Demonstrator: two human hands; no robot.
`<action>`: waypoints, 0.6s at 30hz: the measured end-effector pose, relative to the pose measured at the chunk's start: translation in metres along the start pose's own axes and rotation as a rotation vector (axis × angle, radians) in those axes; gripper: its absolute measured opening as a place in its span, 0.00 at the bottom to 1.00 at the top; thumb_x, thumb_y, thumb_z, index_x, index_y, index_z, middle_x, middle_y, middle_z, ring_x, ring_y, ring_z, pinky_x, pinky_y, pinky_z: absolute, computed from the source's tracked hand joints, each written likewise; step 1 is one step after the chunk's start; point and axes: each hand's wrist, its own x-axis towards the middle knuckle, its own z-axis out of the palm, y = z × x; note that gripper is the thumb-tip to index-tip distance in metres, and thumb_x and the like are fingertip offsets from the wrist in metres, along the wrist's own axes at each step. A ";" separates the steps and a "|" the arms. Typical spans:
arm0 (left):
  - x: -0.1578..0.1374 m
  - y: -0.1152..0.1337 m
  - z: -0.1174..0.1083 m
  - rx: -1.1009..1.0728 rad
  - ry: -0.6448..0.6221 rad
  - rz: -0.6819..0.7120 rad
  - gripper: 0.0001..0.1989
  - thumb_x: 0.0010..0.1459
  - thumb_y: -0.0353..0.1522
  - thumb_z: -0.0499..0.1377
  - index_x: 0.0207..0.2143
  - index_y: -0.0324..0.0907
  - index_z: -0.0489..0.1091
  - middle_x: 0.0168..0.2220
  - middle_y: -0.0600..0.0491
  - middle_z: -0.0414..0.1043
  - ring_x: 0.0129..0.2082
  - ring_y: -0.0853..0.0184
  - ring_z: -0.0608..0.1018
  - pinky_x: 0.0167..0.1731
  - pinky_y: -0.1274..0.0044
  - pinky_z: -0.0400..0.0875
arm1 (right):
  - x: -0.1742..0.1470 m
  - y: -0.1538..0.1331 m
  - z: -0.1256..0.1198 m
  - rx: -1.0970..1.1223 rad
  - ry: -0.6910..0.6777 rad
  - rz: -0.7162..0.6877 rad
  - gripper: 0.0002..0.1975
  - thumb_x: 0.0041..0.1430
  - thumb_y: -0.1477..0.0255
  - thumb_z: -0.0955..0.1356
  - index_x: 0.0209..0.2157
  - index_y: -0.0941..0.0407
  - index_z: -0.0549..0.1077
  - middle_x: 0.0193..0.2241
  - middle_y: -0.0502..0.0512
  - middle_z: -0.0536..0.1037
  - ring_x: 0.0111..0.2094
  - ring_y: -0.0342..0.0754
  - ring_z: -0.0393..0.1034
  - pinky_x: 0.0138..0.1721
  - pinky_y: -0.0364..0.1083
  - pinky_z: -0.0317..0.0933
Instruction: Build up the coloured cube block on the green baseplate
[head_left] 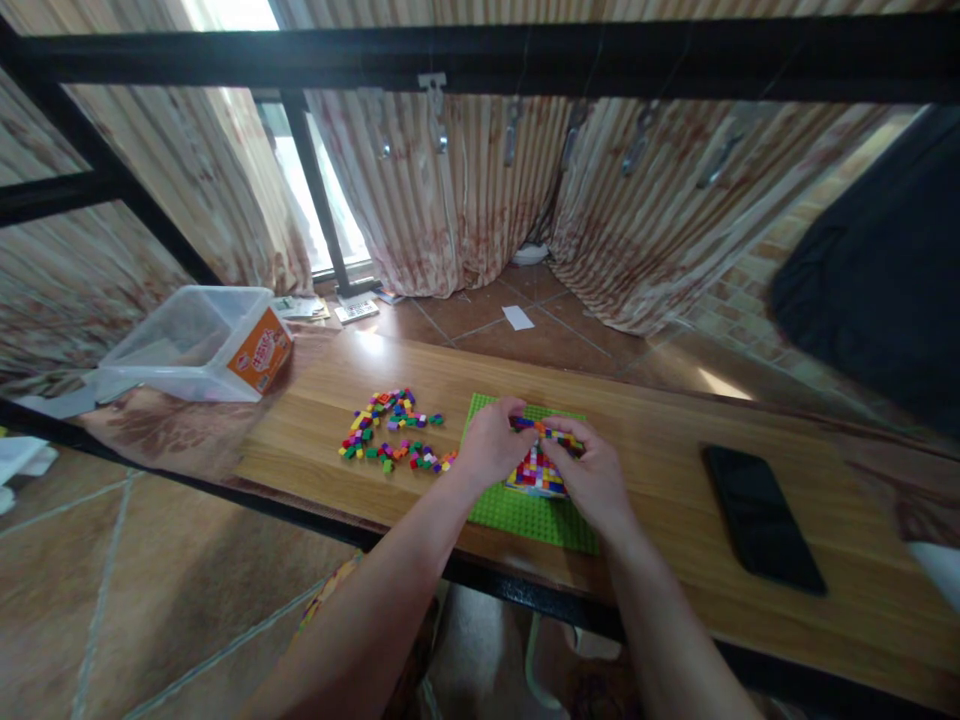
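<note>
A green studded baseplate (525,517) lies on the wooden table, and on it stands a multicoloured structure of small toy building bricks (536,473). At its left back side, my left hand (491,445) is closed, fingers and thumb on the upper bricks. My right hand (596,475) grips the right back side, thumb and fingers bent round the bricks. Both thumbs come close together over the middle. The fingers partly cover the structure, so I cannot tell whether a loose brick is between them. Loose coloured bricks (409,452) lie scattered left of the baseplate.
A black smartphone (763,520) lies on the table (660,430) at the right. A clear plastic box (187,345) with an orange label stands past the table's left end. A black metal bar (480,58) crosses above, with clips hanging below it. Curtains (480,190) hang behind.
</note>
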 end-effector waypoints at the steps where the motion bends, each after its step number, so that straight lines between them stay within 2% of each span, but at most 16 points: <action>1: 0.000 0.000 0.000 -0.002 0.000 0.001 0.21 0.54 0.27 0.63 0.51 0.33 0.73 0.48 0.41 0.79 0.48 0.60 0.80 0.51 0.71 0.72 | 0.000 0.001 0.001 0.013 -0.002 0.026 0.14 0.53 0.63 0.70 0.40 0.53 0.80 0.44 0.57 0.80 0.47 0.55 0.73 0.53 0.56 0.63; 7: 0.000 -0.003 0.003 -0.001 0.015 -0.002 0.20 0.53 0.27 0.62 0.50 0.33 0.74 0.46 0.42 0.80 0.46 0.60 0.80 0.50 0.70 0.73 | 0.002 0.003 0.003 0.090 -0.001 0.136 0.17 0.49 0.62 0.72 0.40 0.54 0.80 0.40 0.56 0.82 0.42 0.54 0.75 0.46 0.54 0.67; 18: -0.004 0.001 0.005 0.022 0.040 -0.021 0.17 0.54 0.28 0.62 0.47 0.35 0.76 0.45 0.43 0.80 0.45 0.61 0.80 0.50 0.70 0.73 | 0.000 -0.004 0.005 0.099 0.030 0.136 0.17 0.47 0.62 0.71 0.38 0.54 0.80 0.38 0.56 0.82 0.42 0.56 0.75 0.46 0.55 0.67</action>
